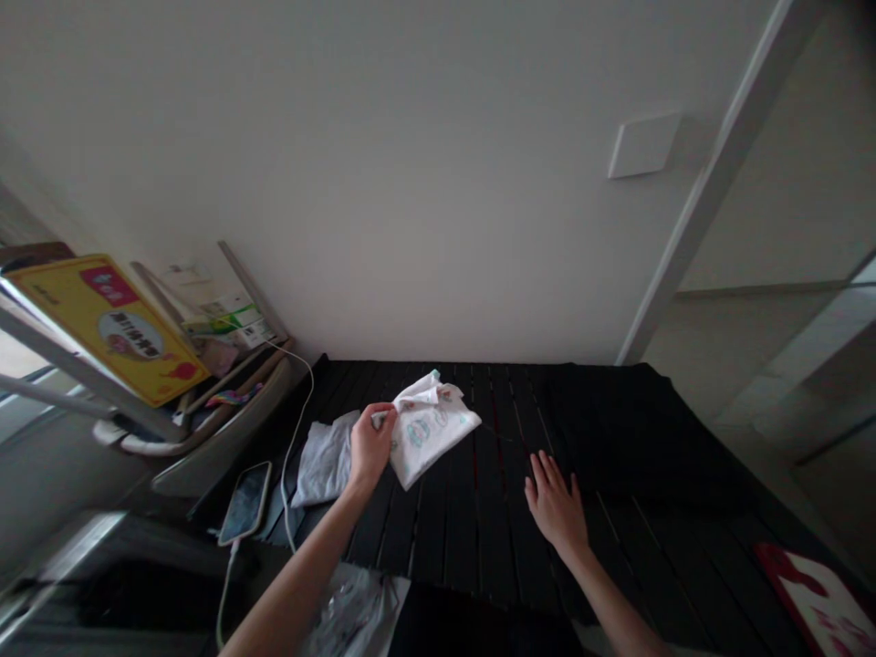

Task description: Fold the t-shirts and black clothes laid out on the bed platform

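Note:
My left hand (370,449) pinches the left edge of a folded white cloth (428,433) with small pale green and brown prints. The cloth sits over the black slatted surface (444,529); whether it is fully resting there I cannot tell. Just left of my wrist lies a folded light grey cloth (327,461). My right hand (556,504) is palm down over the slats with its fingers apart, holding nothing. It is near the left edge of a spread black cloth (630,429).
A phone (246,500) on a white cable (299,429) lies at the left. Beyond it, a seat (225,420) holds a yellow box (113,328) and packages. A clear plastic bag (356,611) is in front, a red-and-white item (818,598) at right. A wall (438,228) rises behind.

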### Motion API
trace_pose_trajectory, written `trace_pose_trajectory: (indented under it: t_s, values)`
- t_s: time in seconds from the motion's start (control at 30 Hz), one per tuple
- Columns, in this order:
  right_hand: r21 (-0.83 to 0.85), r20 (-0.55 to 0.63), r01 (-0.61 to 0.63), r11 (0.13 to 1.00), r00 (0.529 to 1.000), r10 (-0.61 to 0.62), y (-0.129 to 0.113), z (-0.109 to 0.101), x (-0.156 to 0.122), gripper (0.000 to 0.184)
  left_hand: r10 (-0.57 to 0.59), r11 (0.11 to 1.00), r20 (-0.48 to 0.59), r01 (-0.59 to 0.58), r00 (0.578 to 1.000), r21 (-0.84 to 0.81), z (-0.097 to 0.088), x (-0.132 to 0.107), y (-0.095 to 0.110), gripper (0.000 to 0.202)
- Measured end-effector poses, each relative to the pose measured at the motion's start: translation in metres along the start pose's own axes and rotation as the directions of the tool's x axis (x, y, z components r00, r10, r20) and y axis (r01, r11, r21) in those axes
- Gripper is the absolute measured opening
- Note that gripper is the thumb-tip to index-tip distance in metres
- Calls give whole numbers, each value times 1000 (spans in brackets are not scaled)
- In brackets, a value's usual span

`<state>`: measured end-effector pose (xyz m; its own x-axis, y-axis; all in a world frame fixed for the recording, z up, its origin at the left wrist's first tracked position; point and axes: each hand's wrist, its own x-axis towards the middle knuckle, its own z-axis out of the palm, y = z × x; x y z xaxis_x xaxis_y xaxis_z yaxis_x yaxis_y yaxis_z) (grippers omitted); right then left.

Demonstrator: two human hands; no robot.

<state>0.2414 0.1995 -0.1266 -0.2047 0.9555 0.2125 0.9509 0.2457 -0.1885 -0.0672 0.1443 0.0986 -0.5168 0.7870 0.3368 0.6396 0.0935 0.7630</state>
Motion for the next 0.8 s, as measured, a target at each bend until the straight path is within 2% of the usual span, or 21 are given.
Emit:
trace_pose_trajectory:
  t_s: [0.1, 0.17, 0.2, 0.27, 0.33, 0.4, 0.47, 0.53, 0.6, 0.67, 0.8]
  values:
    - [9, -6, -11, 1000, 1000, 11, -1, -3, 0, 57, 5, 994, 85, -14, 996, 111, 32, -18, -20, 43]
    - [12, -5, -10, 1000, 1000, 10, -1, -5, 0, 57, 10, 979, 215, -53, 977, 196, 53, -38, -33, 46]
    - [12, -5, -7, 1000, 1000, 8, -2, -6, 0, 57, 22, 971, 314, -95, 949, 221, 63, -49, -38, 43]
    - [9, -8, -6, 1000, 1000, 6, -2, -7, 1, 57, 48, 952, 494, -189, 868, 239, 83, -70, -42, 36]
    - [3, -11, -5, 1000, 1000, 5, -2, -7, 1, 57, 61, 934, 578, -251, 814, 255, 104, -84, -41, 35]
    - [-3, -13, -4, 1000, 1000, 4, -2, -8, 1, 57, 74, 918, 587, -286, 806, 276, 125, -90, -36, 45]
    - [-7, -14, -2, 1000, 1000, 2, -2, -8, 1, 56, 94, 913, 560, -295, 823, 282, 145, -90, -33, 54]
    - [-10, -14, -4, 1000, 1000, 4, -2, -9, 2, 56, 109, 930, 512, -269, 852, 249, 160, -87, -32, 46]
    - [-10, -7, -4, 1000, 1000, 4, -1, -10, 2, 56, 123, 952, 469, -237, 874, 191, 166, -81, -32, 25]
    - [-8, -1, -2, 1000, 1000, 2, -1, -11, 3, 56, 139, 965, 443, -222, 886, 141, 163, -75, -31, 12]
    - [-1, 2, -7, 1000, 1000, 7, 0, -9, 4, 56, 190, 977, 366, -211, 911, 19, 132, -67, -26, 18]
